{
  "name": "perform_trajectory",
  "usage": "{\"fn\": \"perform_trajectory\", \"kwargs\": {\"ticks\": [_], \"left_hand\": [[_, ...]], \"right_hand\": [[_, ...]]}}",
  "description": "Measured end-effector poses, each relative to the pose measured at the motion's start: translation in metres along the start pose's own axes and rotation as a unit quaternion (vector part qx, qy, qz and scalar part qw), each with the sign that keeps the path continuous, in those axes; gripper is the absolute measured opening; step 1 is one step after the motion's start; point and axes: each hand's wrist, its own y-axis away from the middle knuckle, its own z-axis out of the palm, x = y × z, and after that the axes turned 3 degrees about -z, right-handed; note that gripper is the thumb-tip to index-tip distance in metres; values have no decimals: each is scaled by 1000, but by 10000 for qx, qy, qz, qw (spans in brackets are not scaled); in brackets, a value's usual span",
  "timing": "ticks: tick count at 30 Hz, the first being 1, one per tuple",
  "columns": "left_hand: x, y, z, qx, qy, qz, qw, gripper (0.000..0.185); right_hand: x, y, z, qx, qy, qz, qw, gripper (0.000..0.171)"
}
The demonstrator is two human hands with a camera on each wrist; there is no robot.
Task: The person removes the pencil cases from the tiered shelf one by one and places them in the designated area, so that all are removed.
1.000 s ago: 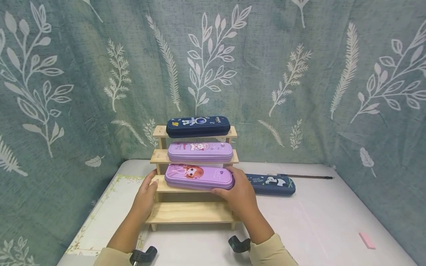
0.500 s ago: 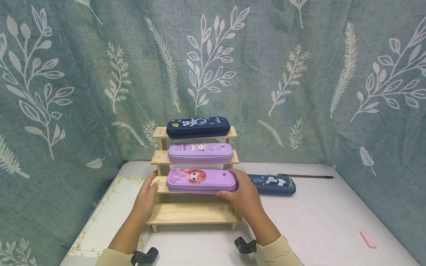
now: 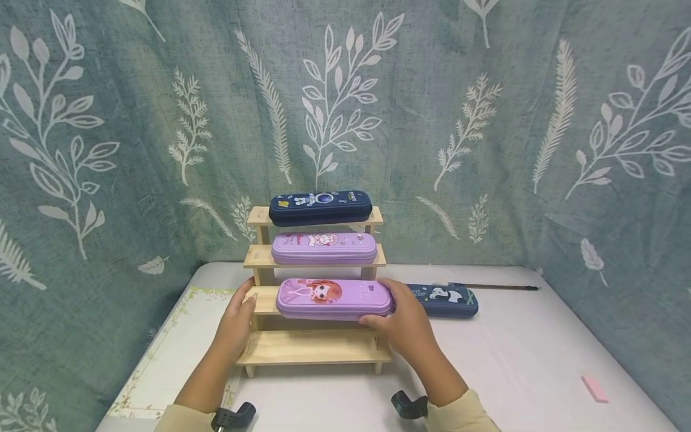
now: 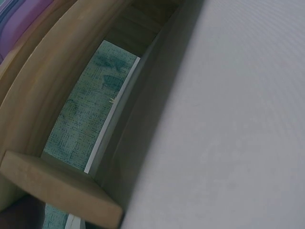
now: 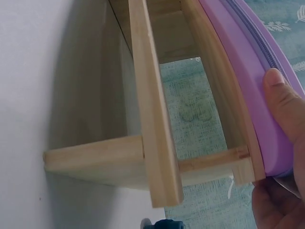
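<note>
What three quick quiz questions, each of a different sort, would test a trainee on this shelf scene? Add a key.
1. True or false: the lowest step of the wooden rack is bare.
2. Which case does the right hand hold? A) the navy case on top B) the purple case with the red-haired girl C) the panda case
3. Fill in: the left hand rests on the rack's ____ end.

Key: 1 true. 2 B, with the grip at that case's right end. 3 left.
</note>
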Motion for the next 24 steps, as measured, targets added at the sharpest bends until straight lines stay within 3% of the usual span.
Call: {"fn": "perform_trajectory", "kwargs": {"ticks": [10,24], "left_hand": [[2,1,-2,-25,-85,-53,9999,55],[3,3,-1,-69,-41,-61,9999,55]], "right_hand": [[12,7,-11,-40,-30,197,9998,94],[31,15,-22,51,16,-125,9999,94]]}}
